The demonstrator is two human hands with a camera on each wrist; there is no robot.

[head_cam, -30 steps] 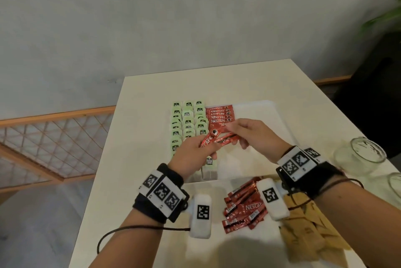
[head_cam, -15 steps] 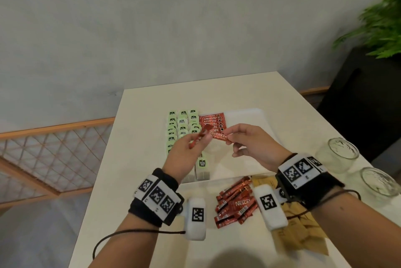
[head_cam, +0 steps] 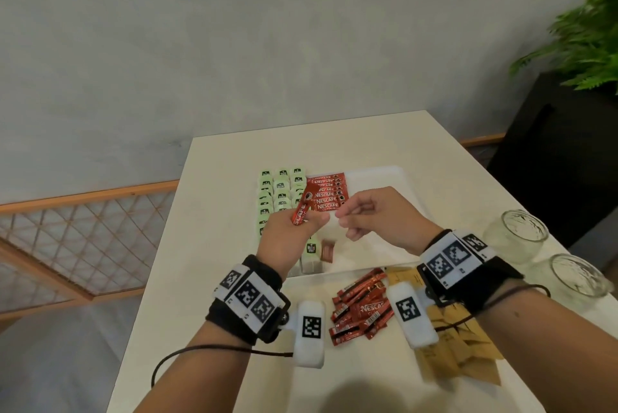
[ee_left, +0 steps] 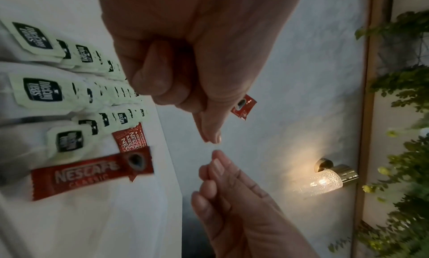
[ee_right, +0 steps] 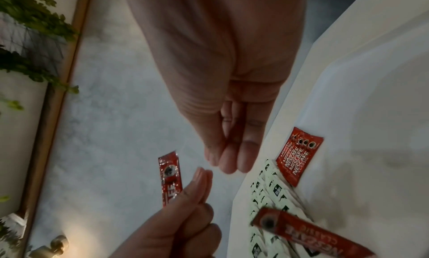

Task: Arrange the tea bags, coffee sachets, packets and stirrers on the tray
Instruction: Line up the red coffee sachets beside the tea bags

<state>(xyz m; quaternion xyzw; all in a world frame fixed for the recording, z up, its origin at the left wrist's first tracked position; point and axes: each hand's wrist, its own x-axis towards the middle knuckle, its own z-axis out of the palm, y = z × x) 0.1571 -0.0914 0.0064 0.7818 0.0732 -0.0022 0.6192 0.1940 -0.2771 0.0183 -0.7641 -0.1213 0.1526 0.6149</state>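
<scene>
A white tray lies mid-table. Rows of green tea bags fill its left part, and a row of red coffee sachets lies beside them. My left hand pinches one red sachet upright above the tea bags; its tip shows past the thumb in the left wrist view. My right hand hovers just right of it, fingers relaxed and holding nothing. The nearest sachet of the row looks blurred. A small brown packet lies on the tray's near part.
A heap of loose red sachets and a heap of tan packets lie on the table in front of the tray. Two glass jars stand at the right edge. A black cabinet with a plant stands beyond.
My right hand has let go of its sachet at the row and drawn back a little. My left hand has turned its sachet more upright. The head view has tilted up.
</scene>
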